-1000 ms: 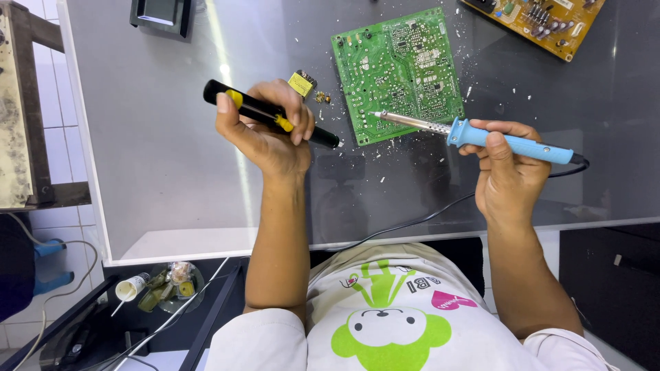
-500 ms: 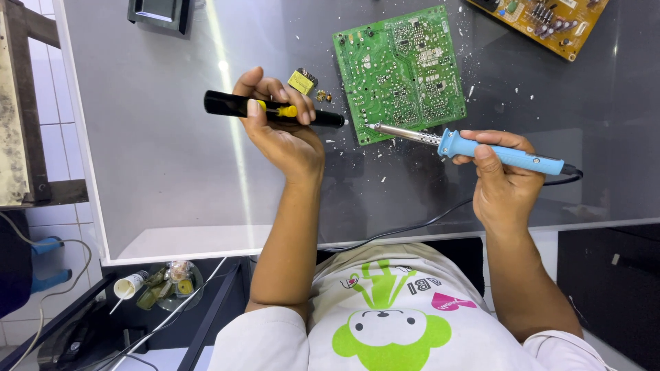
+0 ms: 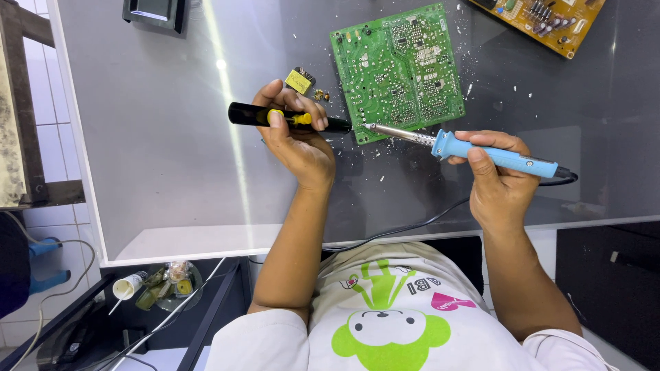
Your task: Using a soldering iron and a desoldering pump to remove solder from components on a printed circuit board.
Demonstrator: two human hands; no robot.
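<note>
Two tools up: your left hand grips the black pump, right hand grips the blue iron, tip at the green board lower edge. Looks like desoldering w/ heat on; next needs pump nozzle tight beside the tip.

A grey glass-topped table in a white-tiled room

The table has a glossy grey top with a white frame along its left and near edges; a bright streak of light runs across the left half, and white specks lie scattered toward the far right. White wall tiles show beyond the left edge, beside a worn wooden frame. A dark boxy object sits at the far edge. Under the near left corner, a black shelf holds a small glass bowl of oddments, with thin cables and something blue nearby.
</note>
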